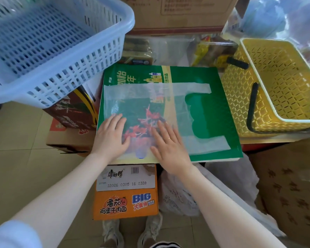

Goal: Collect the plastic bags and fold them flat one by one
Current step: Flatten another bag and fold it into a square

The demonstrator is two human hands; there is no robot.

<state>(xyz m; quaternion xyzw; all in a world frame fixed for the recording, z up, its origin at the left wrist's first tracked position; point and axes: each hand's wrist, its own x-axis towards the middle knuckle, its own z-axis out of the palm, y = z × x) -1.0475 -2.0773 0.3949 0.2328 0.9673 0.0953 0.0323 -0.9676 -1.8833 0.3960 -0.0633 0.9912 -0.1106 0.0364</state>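
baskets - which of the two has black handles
The yellow basket to the right of the green board has them. The blue basket at upper left shows no handles in this view.

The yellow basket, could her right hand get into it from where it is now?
Probably yes. The right hand lies flat on the plastic bag, holding nothing, and the yellow basket sits open-topped just to its right; only its black handle lies between.

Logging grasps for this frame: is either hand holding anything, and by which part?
Nothing gripped. Left hand and right hand press flat on the translucent plastic bag's body.
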